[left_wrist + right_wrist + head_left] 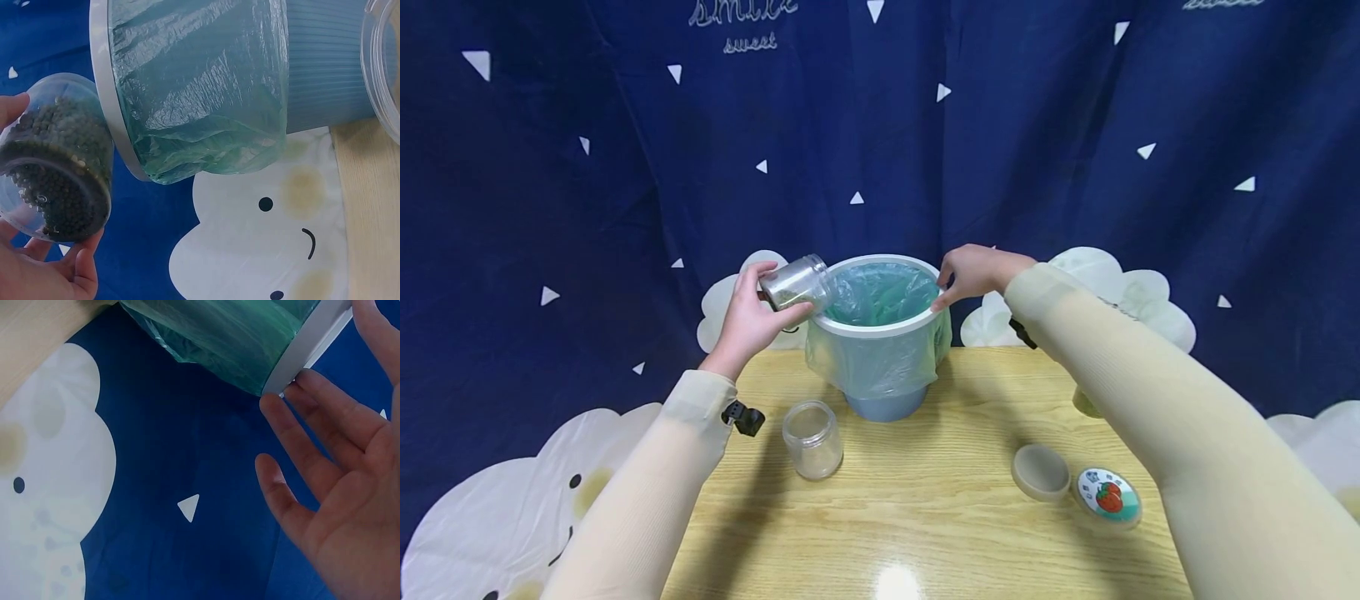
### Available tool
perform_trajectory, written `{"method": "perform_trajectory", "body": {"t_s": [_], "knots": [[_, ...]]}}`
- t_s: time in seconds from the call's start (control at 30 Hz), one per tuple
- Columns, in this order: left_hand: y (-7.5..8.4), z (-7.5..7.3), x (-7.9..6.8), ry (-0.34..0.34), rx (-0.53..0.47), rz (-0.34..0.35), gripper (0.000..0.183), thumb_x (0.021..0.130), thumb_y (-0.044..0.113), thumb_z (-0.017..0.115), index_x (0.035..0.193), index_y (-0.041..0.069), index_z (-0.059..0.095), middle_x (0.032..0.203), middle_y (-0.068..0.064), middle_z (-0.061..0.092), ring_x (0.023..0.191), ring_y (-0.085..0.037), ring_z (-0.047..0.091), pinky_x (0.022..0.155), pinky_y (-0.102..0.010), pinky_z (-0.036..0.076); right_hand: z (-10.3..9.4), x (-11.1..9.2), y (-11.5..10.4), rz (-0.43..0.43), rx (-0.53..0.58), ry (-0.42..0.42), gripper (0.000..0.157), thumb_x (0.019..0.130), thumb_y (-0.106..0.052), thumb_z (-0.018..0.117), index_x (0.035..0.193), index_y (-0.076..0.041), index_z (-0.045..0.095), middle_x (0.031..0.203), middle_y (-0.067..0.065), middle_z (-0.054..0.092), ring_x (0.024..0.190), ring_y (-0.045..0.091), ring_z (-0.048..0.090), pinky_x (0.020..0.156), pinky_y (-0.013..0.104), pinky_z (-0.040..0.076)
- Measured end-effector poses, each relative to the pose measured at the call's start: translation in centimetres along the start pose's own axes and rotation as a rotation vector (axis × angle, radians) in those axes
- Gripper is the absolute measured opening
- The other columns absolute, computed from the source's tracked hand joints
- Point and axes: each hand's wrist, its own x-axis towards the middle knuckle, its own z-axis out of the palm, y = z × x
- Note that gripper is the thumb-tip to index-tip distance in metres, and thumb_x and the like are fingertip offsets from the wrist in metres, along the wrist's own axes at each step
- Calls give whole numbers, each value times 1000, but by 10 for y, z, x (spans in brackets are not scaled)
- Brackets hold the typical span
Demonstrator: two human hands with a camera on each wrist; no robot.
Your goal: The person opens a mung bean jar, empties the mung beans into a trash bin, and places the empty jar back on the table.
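Left hand [47, 270] cut off by left wrist view's edge; right sleeve [1135, 383] partly hides green object [1086, 405]; printed lid's [1108, 497] small characters illegible.

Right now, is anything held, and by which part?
Left hand: clear plastic jar of dark pellets, by its sides. Right hand: round blue plastic bin, by its white rim.

One bin [886, 407] lined with one bag [868, 358] stands on one surface [917, 492]. By the bin's rim are two hands [756, 319] [973, 271]. Two jars: one at the rim's left [795, 284], one front-left of the bin [815, 450]. Right of the bin: two lids [1041, 472] [1108, 497], one partly hidden greenish object [1086, 404].
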Motion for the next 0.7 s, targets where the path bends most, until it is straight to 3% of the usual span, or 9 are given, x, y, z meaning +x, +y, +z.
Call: {"method": "perform_trajectory", "body": {"t_s": [0.2,0.47,0.7], "knots": [[0,0,0,-3,-10,-13,88,84,27,86,153,10,35,152,-19,38,124,-40,51,98,-50,52,0,0,-1,5,-2,-4,65,84,-53,82,129,-7,71,142,14,62,134,35,54,120,67,27],[1,0,1,3,-16,-10,88,82,26,87,151,9,35,150,-17,41,125,-40,51,97,-51,52,0,-2,-1,-7,5,-3,63,85,-52,81,128,-7,72,142,15,62,136,35,53,121,66,26],[0,-2,0,8,-10,-7,88,83,28,87,150,10,34,150,-16,42,125,-39,52,97,-51,52,0,-1,-2,-18,10,5,62,86,-50,81,128,-6,71,141,16,63,136,37,52,119,73,20]]}}
